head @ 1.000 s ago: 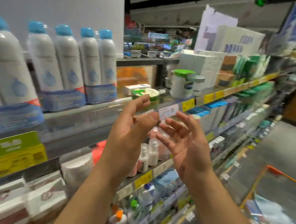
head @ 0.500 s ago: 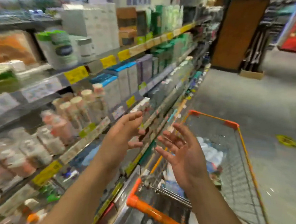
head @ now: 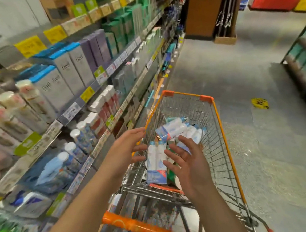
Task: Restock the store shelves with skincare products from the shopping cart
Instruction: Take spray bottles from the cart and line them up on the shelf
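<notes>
Head view: both hands, left hand (head: 125, 150) and right hand (head: 190, 165), fingers spread and empty, are reaching over the orange wire shopping cart (head: 221, 122); the next move, judging by this, is grasping the white twin-pack bottles (head: 156, 162).

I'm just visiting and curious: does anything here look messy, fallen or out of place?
Only mildly. The twin-packs of spray bottles lie tumbled at angles in the shopping cart, not upright. A yellow marker lies on the floor; too blurred to identify. Shelves look orderly.

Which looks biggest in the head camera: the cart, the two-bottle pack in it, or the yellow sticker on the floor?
1. Cart, by far.
2. Two-bottle pack.
3. Yellow sticker, smallest, though it lies farther from the camera, so its true size is unsure.
</notes>
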Action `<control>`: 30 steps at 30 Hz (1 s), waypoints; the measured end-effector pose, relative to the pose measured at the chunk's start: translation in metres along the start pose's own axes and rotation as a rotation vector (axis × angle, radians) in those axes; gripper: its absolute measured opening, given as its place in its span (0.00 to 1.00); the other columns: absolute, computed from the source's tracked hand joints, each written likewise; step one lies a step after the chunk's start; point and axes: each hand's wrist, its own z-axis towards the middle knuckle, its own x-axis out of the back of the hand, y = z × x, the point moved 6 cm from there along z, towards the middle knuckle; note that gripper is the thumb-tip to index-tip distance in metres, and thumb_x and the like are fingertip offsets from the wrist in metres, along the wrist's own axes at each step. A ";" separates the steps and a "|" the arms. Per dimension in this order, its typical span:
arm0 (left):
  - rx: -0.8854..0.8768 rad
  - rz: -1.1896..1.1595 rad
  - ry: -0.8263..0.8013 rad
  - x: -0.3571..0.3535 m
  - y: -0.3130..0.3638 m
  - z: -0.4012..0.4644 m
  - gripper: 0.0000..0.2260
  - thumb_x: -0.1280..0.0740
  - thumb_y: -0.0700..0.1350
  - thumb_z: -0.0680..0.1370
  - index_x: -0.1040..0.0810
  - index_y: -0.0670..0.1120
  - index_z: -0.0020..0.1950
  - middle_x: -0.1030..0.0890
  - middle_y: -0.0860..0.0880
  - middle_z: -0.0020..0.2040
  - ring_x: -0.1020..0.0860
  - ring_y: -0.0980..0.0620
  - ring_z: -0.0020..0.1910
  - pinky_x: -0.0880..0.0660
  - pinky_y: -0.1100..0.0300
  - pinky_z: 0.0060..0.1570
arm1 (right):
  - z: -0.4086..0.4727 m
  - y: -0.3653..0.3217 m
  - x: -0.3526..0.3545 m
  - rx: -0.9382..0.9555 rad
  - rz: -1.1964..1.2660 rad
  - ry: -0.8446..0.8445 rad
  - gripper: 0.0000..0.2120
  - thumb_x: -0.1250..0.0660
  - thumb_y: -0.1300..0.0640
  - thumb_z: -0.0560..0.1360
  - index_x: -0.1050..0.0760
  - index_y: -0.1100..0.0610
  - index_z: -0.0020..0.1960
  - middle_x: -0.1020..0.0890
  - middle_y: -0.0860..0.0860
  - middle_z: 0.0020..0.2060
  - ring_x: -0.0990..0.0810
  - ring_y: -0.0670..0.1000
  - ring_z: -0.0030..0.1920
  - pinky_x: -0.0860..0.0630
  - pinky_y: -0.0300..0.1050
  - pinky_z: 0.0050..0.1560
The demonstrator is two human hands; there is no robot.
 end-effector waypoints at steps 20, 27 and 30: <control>0.311 -0.025 -0.103 -0.001 -0.077 0.117 0.10 0.33 0.52 0.82 0.19 0.50 0.61 0.17 0.51 0.58 0.18 0.48 0.52 0.20 0.48 0.53 | 0.086 0.051 0.038 -0.176 -0.338 0.306 0.15 0.34 0.46 0.82 0.23 0.53 0.64 0.15 0.56 0.57 0.14 0.56 0.54 0.19 0.53 0.51; 0.405 0.023 -0.058 -0.019 -0.108 0.140 0.11 0.33 0.51 0.82 0.20 0.49 0.62 0.17 0.52 0.56 0.18 0.50 0.49 0.21 0.52 0.46 | 0.148 0.081 0.089 -0.345 -0.475 0.306 0.18 0.33 0.45 0.81 0.24 0.53 0.65 0.17 0.56 0.58 0.15 0.56 0.55 0.19 0.59 0.59; 0.462 0.017 -0.002 -0.025 -0.126 0.147 0.10 0.34 0.50 0.82 0.20 0.47 0.61 0.17 0.52 0.54 0.18 0.50 0.47 0.18 0.46 0.53 | 0.175 0.092 0.101 -0.413 -0.528 0.248 0.18 0.35 0.45 0.82 0.24 0.54 0.66 0.17 0.56 0.57 0.16 0.54 0.51 0.19 0.51 0.48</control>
